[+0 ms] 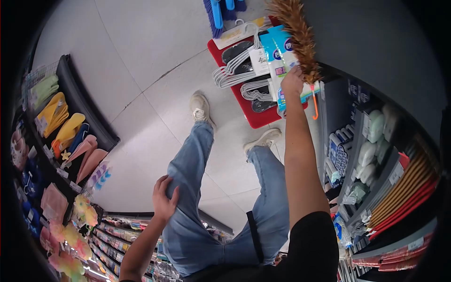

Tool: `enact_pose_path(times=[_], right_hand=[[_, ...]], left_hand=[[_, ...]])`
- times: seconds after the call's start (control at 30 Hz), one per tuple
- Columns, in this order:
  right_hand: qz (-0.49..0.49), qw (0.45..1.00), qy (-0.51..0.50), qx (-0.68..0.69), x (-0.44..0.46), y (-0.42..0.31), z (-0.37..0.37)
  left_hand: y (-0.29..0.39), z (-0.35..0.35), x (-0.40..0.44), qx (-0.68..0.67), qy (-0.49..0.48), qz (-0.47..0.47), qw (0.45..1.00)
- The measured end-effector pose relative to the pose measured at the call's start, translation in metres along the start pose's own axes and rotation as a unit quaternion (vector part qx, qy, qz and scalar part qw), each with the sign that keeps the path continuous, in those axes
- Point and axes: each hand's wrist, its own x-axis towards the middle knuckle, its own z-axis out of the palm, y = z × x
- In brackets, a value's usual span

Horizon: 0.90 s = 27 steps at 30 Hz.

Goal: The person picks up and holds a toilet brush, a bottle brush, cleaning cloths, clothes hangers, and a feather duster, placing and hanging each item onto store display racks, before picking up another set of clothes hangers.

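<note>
My right hand (293,82) reaches forward to a blue-and-white plastic package (278,54), its fingers bent over the package's right edge. Just beside that hand is a brown feather duster (302,40) with an orange hooked handle (314,104). Under and left of the package lie bundles of white clothes hangers (239,66) and black oval items (263,105), all on a red flat surface (256,120). My left hand (165,196) rests on my thigh with its fingers apart, holding nothing.
Blue brushes (216,16) are at the top edge. A left shelf (89,101) holds folded towels and hair caps. Packed goods and rows of sticks (399,188) fill the shelf at right. Grey floor tiles (124,61) lie ahead, around my shoes (201,105).
</note>
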Motion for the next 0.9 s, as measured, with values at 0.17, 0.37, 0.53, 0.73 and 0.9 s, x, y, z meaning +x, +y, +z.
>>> enact_pose_path(times=[0.17,0.37,0.53,0.73,0.9], right_hand=[[0.042,0.997,-0.061,-0.007,0.017,-0.005,-0.001],[-0.017,0.998,-0.065,-0.007,-0.009,-0.011,-0.002],[0.036,0.998,-0.048,-0.014,-0.032,-0.046,-0.019],[0.097,0.993,-0.07,-0.009,-0.006,-0.054,0.007],[0.027,0.999,-0.01,0.017,-0.033,-0.039,-0.018]], left_hand=[[0.006,-0.004,0.011,0.002,-0.002,0.005,1.0],[0.013,-0.005,0.012,-0.001,-0.011,0.001,1.0],[0.017,-0.009,0.018,0.014,-0.01,0.006,1.0],[0.014,-0.01,0.02,0.002,-0.016,-0.013,1.0],[0.016,-0.005,0.012,0.006,-0.012,-0.012,1.0]])
